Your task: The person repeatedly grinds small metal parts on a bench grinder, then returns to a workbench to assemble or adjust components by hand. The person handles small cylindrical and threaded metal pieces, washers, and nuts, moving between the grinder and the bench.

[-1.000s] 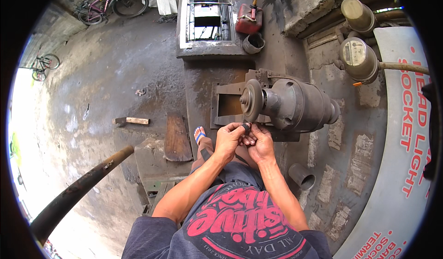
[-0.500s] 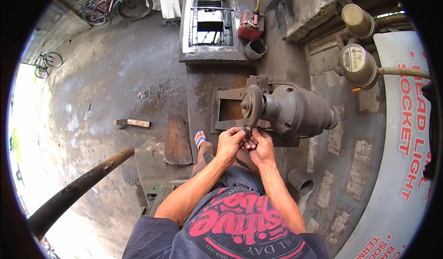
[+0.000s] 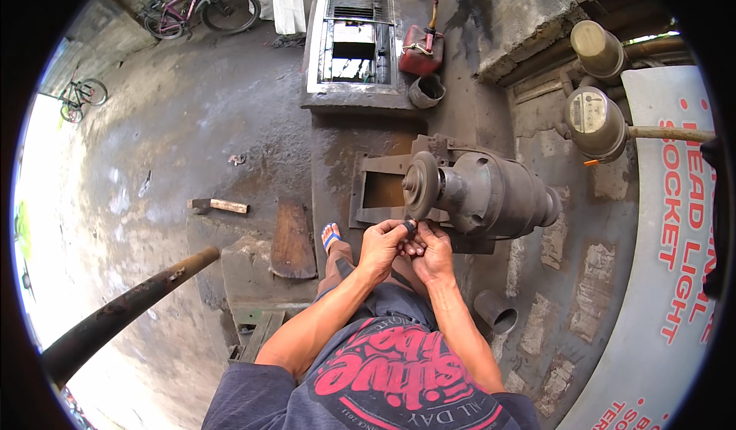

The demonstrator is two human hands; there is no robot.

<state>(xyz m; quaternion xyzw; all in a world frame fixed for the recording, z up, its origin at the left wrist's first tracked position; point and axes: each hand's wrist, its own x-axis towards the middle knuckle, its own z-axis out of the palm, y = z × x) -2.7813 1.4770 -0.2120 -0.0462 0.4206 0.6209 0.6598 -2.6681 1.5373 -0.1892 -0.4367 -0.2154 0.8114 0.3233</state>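
A grey bench grinder [image 3: 502, 192] with a round grinding wheel [image 3: 420, 185] stands in front of me. Just below the wheel's near edge, my left hand [image 3: 383, 244] and my right hand [image 3: 433, 254] come together, fingers closed. A small dark piece [image 3: 410, 227] shows at my left thumb and fingertips; whether it is gripped or wrapped round the thumb is unclear. My right fingers are curled in beside it, pinching something too small to make out. From this angle I cannot tell if anything touches the wheel.
A hammer [image 3: 218, 205] and a worn wooden board [image 3: 293, 238] lie to the left, near a dark pole [image 3: 130, 307]. Beyond the grinder are a red jerrycan [image 3: 422, 53], a round pot [image 3: 426, 91] and a metal-framed opening [image 3: 314, 93]. An open cylinder [image 3: 495, 312] lies at right.
The whole view has shifted slightly, so the scene sits a little lower. My hands stay together by the wheel in nearly the same pose.
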